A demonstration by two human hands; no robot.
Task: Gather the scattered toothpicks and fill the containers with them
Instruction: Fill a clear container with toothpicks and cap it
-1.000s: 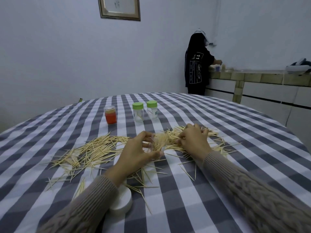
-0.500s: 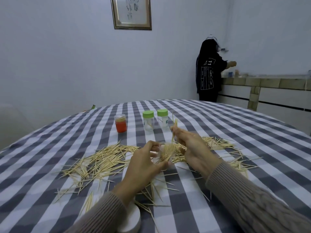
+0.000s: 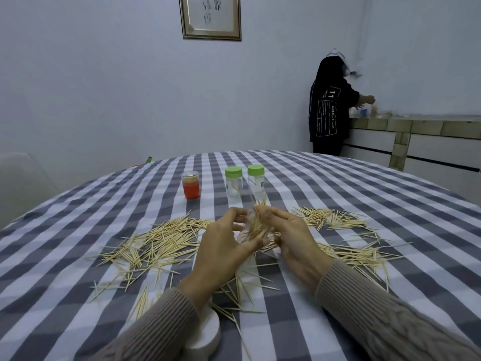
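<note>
Presently, in the head view, the left hand (image 3: 223,246) is curling round a clear container (image 3: 247,230) while the right hand (image 3: 283,230) is pinching a bundle of toothpicks (image 3: 257,220) at its mouth; more are lying scattered across the checked tablecloth (image 3: 338,188). Slanted sticks risk snagging the rim and spilling back. Fingers are hiding the container's mouth, so its fill level is proving hard to judge.

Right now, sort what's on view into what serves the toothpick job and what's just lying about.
Job:
left hand holding clear container
right hand feeding toothpick bundle
scattered toothpicks
two green-lidded jars
orange jar

Lying about:
white round lid
framed picture
checked tablecloth
</note>
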